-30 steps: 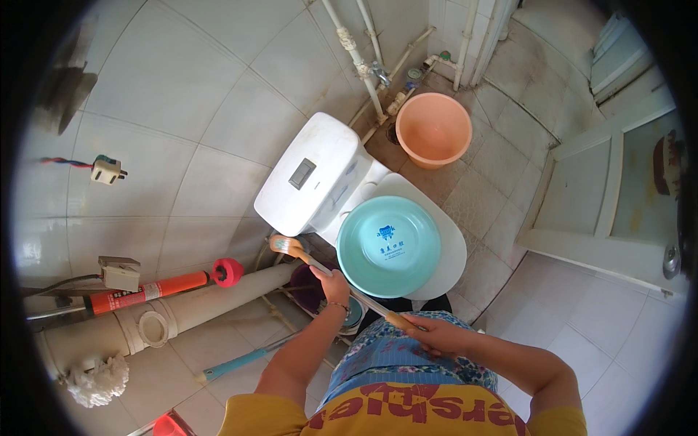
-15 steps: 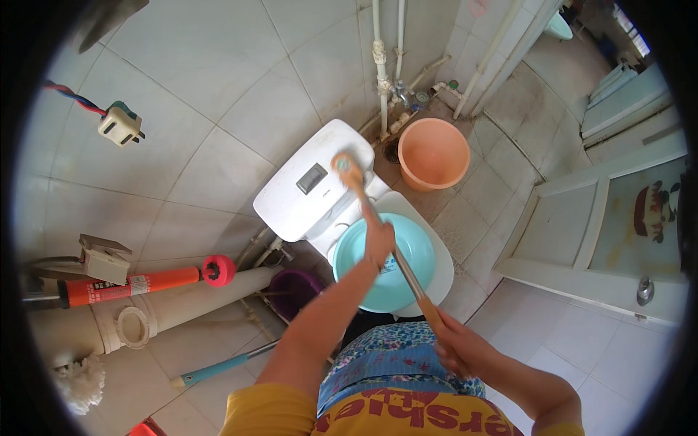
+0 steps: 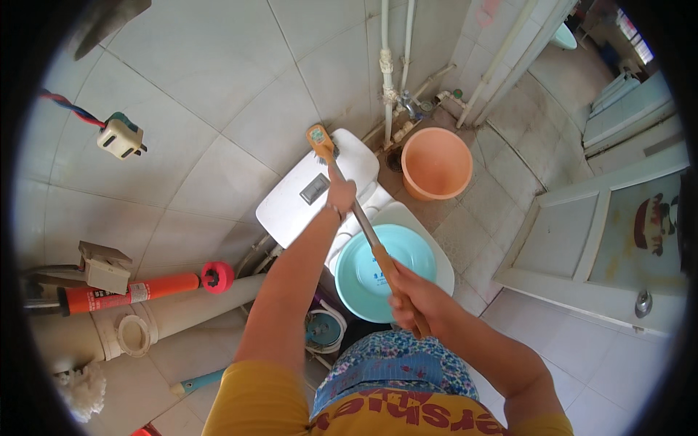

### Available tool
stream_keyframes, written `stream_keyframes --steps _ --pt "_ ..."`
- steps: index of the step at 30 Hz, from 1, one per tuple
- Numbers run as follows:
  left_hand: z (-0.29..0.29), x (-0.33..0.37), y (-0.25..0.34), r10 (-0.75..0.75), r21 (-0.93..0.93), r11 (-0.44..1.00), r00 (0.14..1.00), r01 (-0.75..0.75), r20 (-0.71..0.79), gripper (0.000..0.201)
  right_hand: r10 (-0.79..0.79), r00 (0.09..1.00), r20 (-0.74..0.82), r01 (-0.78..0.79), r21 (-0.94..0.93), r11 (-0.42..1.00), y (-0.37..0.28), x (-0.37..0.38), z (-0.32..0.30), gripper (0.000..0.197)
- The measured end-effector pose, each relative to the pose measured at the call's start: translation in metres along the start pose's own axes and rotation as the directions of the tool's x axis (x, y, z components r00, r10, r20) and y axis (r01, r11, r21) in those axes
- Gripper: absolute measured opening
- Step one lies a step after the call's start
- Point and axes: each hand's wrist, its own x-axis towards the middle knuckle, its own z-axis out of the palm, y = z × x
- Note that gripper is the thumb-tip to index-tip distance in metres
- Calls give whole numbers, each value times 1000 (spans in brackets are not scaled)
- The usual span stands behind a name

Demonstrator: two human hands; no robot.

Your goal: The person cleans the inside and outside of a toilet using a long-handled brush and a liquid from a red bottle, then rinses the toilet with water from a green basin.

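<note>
A long-handled scrub brush (image 3: 365, 224) slants across the middle, with a tan head, a metal shaft and a tan grip. My left hand (image 3: 340, 196) is closed round it just below the head, over the white toilet tank (image 3: 280, 212). The brush head is at the tank lid's far edge by the tiled wall; some dark bristles show, but I cannot tell whether they touch. Near my body, my right hand (image 3: 422, 301) wraps round the grip end. Under the shaft, a turquoise basin (image 3: 352, 287) rests on the toilet (image 3: 445, 272).
A peach bucket (image 3: 436, 161) stands right of the tank, by white pipes (image 3: 386, 69). At the left, an orange tube-shaped tool (image 3: 156, 289) lies along a thick pipe (image 3: 171, 314). A plug (image 3: 121, 136) hangs there. A door (image 3: 560, 225) stands at the right.
The brush has moved away from my body, its head nearer the wall. Both hands have moved forward with it, the left from over the basin to over the tank.
</note>
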Motion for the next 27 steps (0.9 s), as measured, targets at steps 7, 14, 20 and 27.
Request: stream_keyframes --steps 7,14,20,27 --pt "31 -38 -55 146 110 984 989 -143 -19 78 104 995 -7 -102 124 987 29 -53 2 48" --pt "27 48 8 -5 -19 1000 999 6 46 65 -136 988 78 119 193 974 -24 -10 0 45" --pt "87 -20 -51 164 129 977 985 -168 45 82 -6 994 -112 27 186 982 37 -75 -12 51" --pt "73 36 -13 272 451 821 935 -349 228 80 -65 998 15 57 334 941 3 -33 -23 46"
